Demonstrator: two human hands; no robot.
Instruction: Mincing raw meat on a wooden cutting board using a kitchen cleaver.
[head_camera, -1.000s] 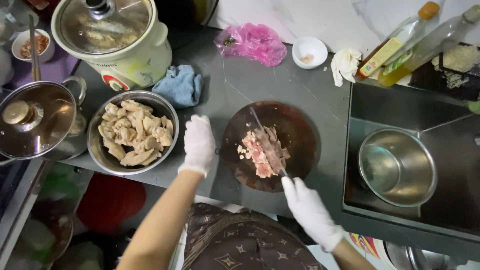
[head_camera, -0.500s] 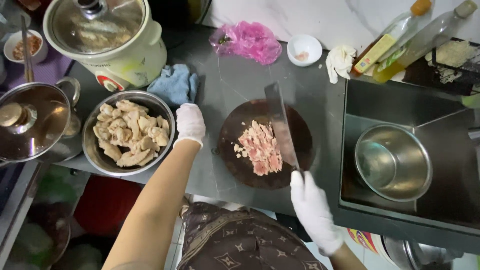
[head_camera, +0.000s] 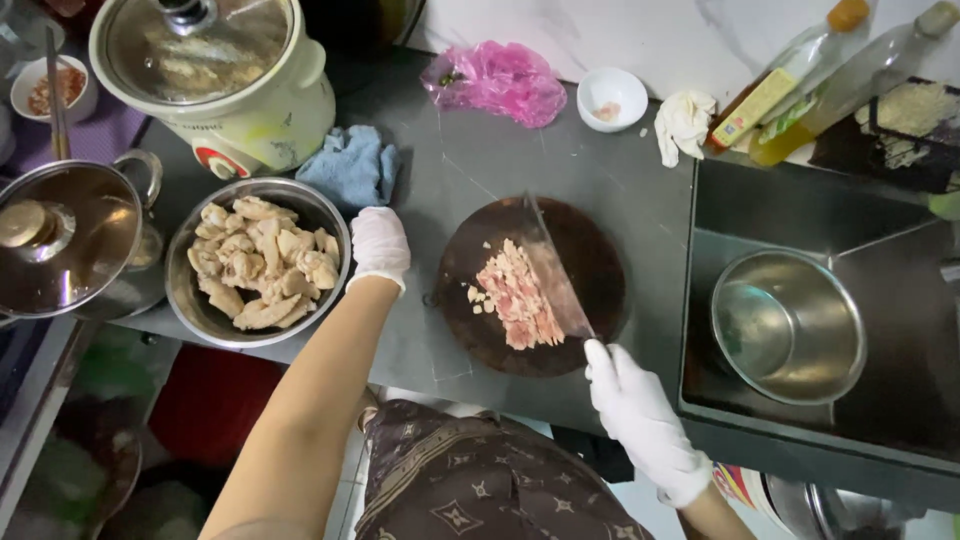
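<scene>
1. Pale meat pieces (head_camera: 262, 262) are held in the steel bowl (head_camera: 190, 300); the pot (head_camera: 788, 325) in the sink is empty.
2. Chopped meat (head_camera: 515, 305) is lying on the round board (head_camera: 590, 260).
3. The cleaver (head_camera: 552, 272) is gripped by the gloved right hand (head_camera: 640, 415).
4. The gloved left hand (head_camera: 379, 246) is rested, loosely closed, at the bowl's rim.

Light is coming in soft and even from overhead, pretty bright. Glare is bouncing off the glass lid (head_camera: 190, 45) and steel bowl (head_camera: 790, 325). The bottom-left corner is sitting dim and blurry, and edges are bending slightly.
</scene>
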